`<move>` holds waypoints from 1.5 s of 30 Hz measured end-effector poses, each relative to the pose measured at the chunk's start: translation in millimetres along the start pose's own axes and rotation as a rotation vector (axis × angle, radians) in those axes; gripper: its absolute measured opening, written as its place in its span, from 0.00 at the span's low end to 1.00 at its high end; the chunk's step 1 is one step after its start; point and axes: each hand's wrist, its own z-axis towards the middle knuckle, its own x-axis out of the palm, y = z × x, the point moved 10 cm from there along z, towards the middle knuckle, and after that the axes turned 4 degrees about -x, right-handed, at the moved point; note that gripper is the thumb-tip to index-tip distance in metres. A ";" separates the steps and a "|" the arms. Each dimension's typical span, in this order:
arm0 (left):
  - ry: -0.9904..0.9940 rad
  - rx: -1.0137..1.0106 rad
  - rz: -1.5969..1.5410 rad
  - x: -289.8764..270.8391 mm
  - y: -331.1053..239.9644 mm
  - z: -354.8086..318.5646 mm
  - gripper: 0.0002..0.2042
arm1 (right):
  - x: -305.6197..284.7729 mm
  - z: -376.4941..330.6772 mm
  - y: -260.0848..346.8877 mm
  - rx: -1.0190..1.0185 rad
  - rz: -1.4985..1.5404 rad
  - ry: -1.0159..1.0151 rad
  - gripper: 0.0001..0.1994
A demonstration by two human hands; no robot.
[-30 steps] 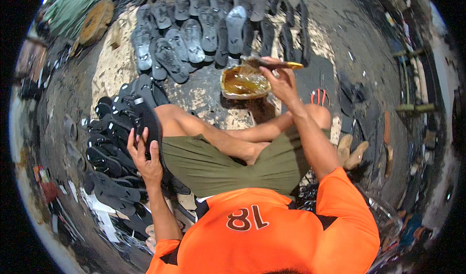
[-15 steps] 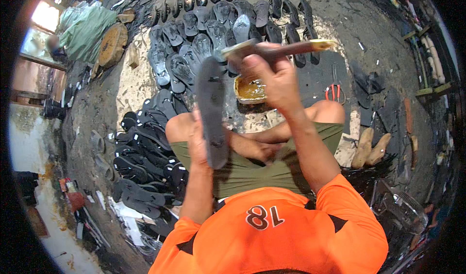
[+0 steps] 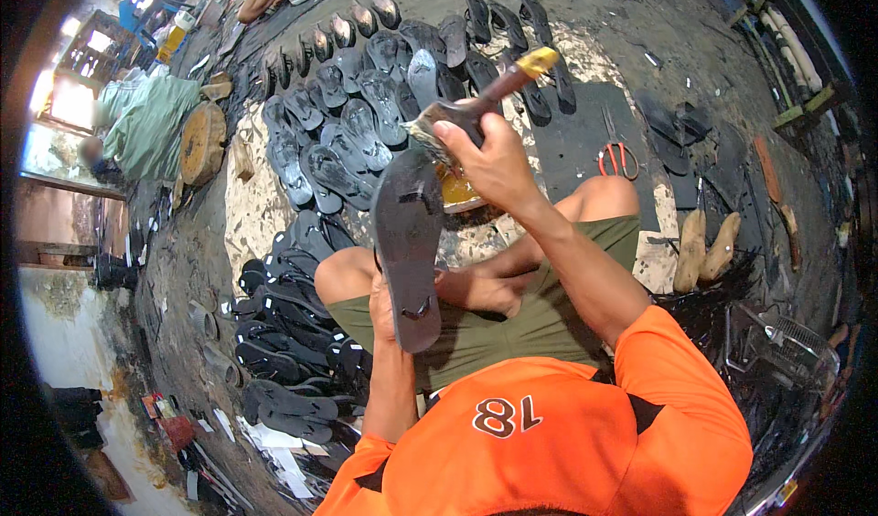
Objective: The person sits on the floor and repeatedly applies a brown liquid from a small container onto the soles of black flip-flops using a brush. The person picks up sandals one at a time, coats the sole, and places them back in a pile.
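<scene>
My left hand (image 3: pixel 382 313) grips a dark grey sandal sole (image 3: pixel 409 251) by its left edge, near the lower end. The sole stands tilted up, its broad face turned toward me, with dark strap pieces at both ends. In my right hand (image 3: pixel 501 164) is a wide paintbrush (image 3: pixel 498 88) with a dark handle and yellow tip. Its bristles hang just above the sole's upper end; whether they touch, I cannot tell. Beyond the sole, partly hidden behind it and my right hand, is a tub of amber liquid (image 3: pixel 460 190).
Rows of dark sandal soles (image 3: pixel 340 173) lie ahead, with black strapped sandals (image 3: pixel 274 347) piled at left. Red-handled scissors (image 3: pixel 617 158) rest on a dark mat (image 3: pixel 576 137). Two wooden shoe lasts (image 3: pixel 690 253) lie at right, and a round wooden block (image 3: pixel 202 143) stands far left.
The sole has turned to show more of its broad face. The brush has tilted, its yellow tip rising and its bristles coming to the sole's upper end. The view has shifted slightly.
</scene>
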 end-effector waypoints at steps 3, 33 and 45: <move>-0.045 0.067 -0.020 0.7 -3.6 -2.0 0.16 | 20.2 -41.5 5.1 -0.114 0.270 0.043 0.16; 0.546 -0.111 -0.257 78.5 -8.9 62.2 0.20 | 46.0 -79.0 55.6 -0.616 -0.001 0.303 0.18; 0.017 -0.212 -0.246 57.6 31.1 105.5 0.35 | 13.9 -102.8 -11.1 -0.104 0.016 0.437 0.19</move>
